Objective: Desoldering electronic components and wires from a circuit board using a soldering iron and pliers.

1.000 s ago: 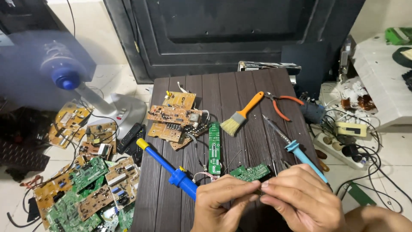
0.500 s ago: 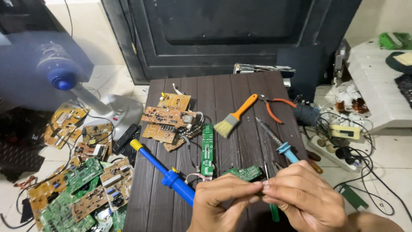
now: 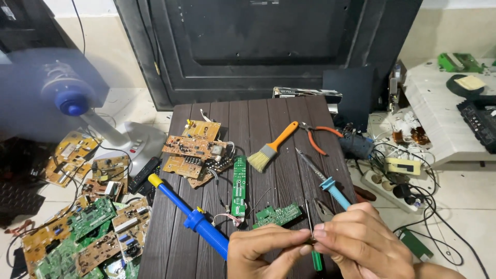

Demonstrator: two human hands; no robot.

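Observation:
My left hand (image 3: 263, 252) and my right hand (image 3: 361, 243) meet at the near edge of the dark slatted table (image 3: 258, 119). Their fingertips pinch one small dark part between them, too small to identify. A green-handled screwdriver (image 3: 316, 260) shows just under the fingers, its thin shaft pointing away from me; whether it is held or lying on the table I cannot tell. A small green circuit board (image 3: 279, 214) lies just beyond my left hand. A blue-handled soldering iron (image 3: 333, 191) lies beyond my right hand.
On the table lie a blue desoldering pump (image 3: 191, 217), a narrow green board (image 3: 239, 186), brown boards (image 3: 194, 152), a brush (image 3: 271, 150) and orange pliers (image 3: 318, 137). A running fan (image 3: 72, 98) and scattered boards (image 3: 77, 227) are on the floor at left. A power strip and cables (image 3: 382, 181) lie at right.
Both hands stay pinched together at the table's near edge. The view has shifted slightly, and the green screwdriver handle now shows below the fingers.

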